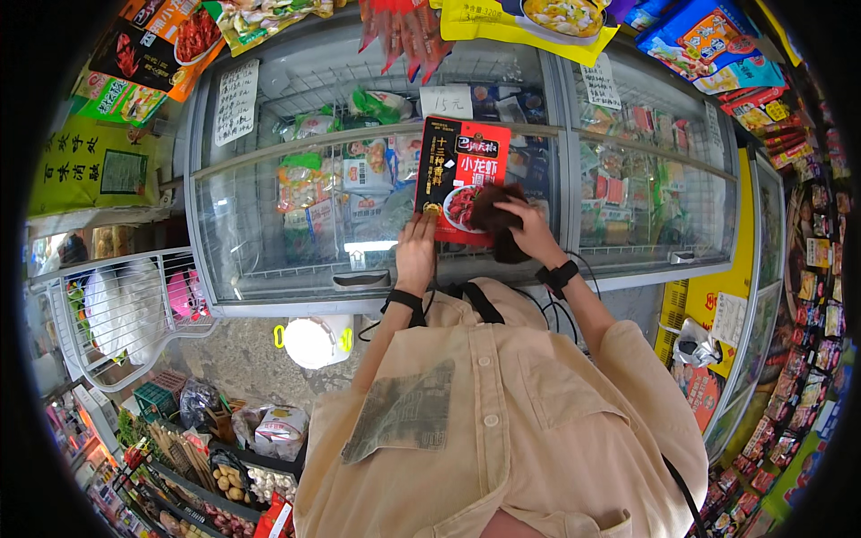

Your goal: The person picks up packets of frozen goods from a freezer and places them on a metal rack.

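Note:
A red and black crayfish seasoning packet (464, 161) lies flat on the sliding glass lid of a chest freezer (269, 181). The fingertips of my left hand (416, 249) rest on its lower left corner, fingers straight and together. My right hand (531, 232) holds a bunched dark brown cloth (498, 218) against the packet's lower right part and covers some of its picture. Beneath the glass, bagged frozen foods (366, 165) sit in wire baskets. A handwritten price card (445, 101) is just above the packet.
Seasoning packets (531, 27) hang over the freezer's far edge. A white wire rack (121, 316) with plastic bags stands at the left. On the floor by the freezer is a white-lidded bucket (317, 341). Vegetable crates (235, 471) sit at lower left; packed shelves (807, 302) line the right.

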The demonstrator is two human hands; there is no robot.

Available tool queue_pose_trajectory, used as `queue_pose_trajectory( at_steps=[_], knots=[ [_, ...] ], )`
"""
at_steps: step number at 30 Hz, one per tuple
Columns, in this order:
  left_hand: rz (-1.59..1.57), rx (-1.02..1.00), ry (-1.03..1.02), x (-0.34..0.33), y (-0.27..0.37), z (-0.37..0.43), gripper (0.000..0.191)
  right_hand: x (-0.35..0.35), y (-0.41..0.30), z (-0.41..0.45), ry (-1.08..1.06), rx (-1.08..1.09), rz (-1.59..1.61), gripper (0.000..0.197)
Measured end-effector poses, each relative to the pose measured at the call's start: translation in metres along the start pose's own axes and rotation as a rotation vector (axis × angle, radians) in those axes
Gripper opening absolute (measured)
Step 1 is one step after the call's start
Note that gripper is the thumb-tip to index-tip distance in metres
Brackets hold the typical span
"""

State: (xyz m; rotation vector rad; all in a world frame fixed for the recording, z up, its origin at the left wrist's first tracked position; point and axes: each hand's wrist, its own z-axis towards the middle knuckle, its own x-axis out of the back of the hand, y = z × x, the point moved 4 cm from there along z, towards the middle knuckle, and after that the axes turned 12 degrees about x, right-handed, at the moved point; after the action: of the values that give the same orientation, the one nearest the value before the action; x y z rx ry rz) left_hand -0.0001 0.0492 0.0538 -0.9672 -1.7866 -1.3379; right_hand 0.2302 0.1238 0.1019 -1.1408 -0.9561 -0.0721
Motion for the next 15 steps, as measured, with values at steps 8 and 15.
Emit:
queue_pose_trajectory(
  at_steps=[8,15],
  knots=[
    [0.121,-0.160,0.173,-0.052,0.001,0.016,0.047,-0.064,-0.040,0.106,-0.002,0.198,0.109,0.051],
    [0.143,-0.119,0.084,-0.047,0.007,0.019,0.052,-0.060,0.002,0.097,-0.030,0.175,0.038,0.053]
  ],
)
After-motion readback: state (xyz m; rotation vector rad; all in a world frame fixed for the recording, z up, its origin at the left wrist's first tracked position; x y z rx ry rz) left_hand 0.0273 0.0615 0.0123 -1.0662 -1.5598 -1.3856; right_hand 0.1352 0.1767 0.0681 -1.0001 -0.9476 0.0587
